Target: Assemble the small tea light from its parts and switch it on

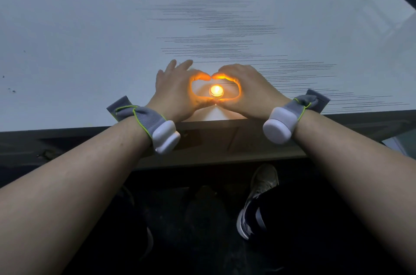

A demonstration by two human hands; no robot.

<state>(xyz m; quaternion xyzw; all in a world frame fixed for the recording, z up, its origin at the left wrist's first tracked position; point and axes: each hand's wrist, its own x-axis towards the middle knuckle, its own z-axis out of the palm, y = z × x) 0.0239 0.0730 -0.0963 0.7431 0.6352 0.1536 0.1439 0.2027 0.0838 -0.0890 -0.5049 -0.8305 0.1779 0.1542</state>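
Since the tea light [216, 91] already glows amber where it stands upright on the table [90, 38] near the front edge, the assembling and switching on look done, and what is left is to frame it without knocking it. Left hand [174, 92] and right hand [249, 90] curl around it in a heart shape, forefingers and thumbs meeting tip to tip, neither hand gripping anything. Whether the thumbs brush its base is hard to tell in the glare, so I would rest both hands lightly on the tabletop, clear of the light.
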